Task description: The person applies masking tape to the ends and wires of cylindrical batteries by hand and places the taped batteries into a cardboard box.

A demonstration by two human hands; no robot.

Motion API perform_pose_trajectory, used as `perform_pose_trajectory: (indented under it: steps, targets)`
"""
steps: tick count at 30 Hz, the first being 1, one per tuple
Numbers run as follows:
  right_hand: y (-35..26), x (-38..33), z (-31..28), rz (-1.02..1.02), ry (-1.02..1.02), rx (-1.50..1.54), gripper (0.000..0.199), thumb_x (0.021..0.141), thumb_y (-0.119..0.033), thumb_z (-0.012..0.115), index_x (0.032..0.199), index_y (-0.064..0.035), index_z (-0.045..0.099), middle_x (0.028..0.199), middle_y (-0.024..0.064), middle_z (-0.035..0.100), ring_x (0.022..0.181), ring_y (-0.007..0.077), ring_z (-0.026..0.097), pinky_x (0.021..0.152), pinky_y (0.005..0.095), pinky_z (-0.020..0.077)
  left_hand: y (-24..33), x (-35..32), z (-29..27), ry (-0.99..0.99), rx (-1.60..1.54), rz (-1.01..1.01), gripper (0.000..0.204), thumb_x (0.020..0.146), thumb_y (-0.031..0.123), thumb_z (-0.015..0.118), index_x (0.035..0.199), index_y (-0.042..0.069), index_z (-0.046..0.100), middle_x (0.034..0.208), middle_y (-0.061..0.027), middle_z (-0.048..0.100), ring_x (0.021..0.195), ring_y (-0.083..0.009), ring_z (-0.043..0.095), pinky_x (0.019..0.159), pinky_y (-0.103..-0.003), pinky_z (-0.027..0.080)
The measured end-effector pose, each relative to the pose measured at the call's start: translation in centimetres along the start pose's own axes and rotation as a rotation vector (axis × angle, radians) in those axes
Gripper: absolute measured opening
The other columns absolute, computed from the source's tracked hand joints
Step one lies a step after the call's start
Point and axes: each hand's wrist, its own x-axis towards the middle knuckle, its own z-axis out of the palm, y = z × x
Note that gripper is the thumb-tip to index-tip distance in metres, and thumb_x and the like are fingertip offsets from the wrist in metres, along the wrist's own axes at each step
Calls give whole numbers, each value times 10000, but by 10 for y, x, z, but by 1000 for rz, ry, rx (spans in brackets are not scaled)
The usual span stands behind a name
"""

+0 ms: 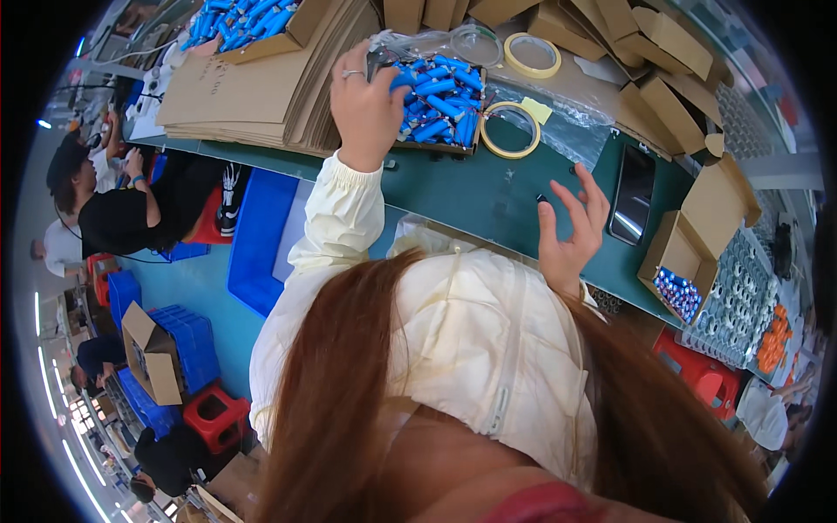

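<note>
My left hand (364,118) reaches over the left edge of an open cardboard box (478,131) heaped with blue cylindrical cells (443,106). Its fingers are spread and bent, and the thumb side lies against the cells; a ring is on one finger. A dark grey object (378,61) shows beside the fingertips, too unclear to name. Over the green tabletop (488,196), my right hand (574,228) is raised with fingers apart, open. Small dark spots show at its thumb and a fingertip; I cannot tell what they are.
Tape rolls (510,154) lie right of the box, and a phone (632,193) farther right. Flat cardboard (235,105) is stacked at left. A small carton (684,261) of cells stands at the right edge. On the floor are a blue bin (253,244) and a red stool (215,417); people sit at left.
</note>
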Motion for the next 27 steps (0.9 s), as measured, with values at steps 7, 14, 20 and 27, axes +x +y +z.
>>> perform_pose_trajectory:
  steps: [7, 14, 20, 27]
  targets:
    - [4, -4, -6, 24, 28, -10, 232, 687, -26, 666, 919, -25, 663, 1208, 139, 529, 1050, 301, 474, 825, 359, 408, 2, -9, -14, 81, -158, -56, 251, 682, 62, 712, 927, 83, 664, 1141, -148, 536, 1021, -316, 526, 844, -363, 447]
    - [0, 3, -4, -18, 2, 71, 226, 693, -38, 672, 919, -22, 662, 1191, 149, 536, 1019, 291, 498, 811, 344, 426, 35, -13, -57, 274, -581, -129, 255, 756, -73, 590, 1005, -22, 613, 857, -143, 652, 744, -241, 630, 671, -278, 504]
    - [-7, 21, -7, -13, -14, 256, 208, 703, -63, 676, 905, -14, 663, 1173, 150, 546, 944, 270, 535, 804, 333, 444, 74, -12, -73, -281, -1359, -447, 505, 804, -73, 553, 1279, -49, 382, 819, -146, 642, 725, -182, 631, 594, -249, 511]
    - [-22, 43, -25, -139, -165, 364, 184, 719, -57, 650, 894, -3, 665, 1214, 147, 527, 1075, 251, 500, 893, 336, 393, 96, -3, -76, -603, -1372, -413, 568, 768, -34, 599, 1296, 13, 396, 877, -99, 616, 781, -154, 587, 666, -254, 463]
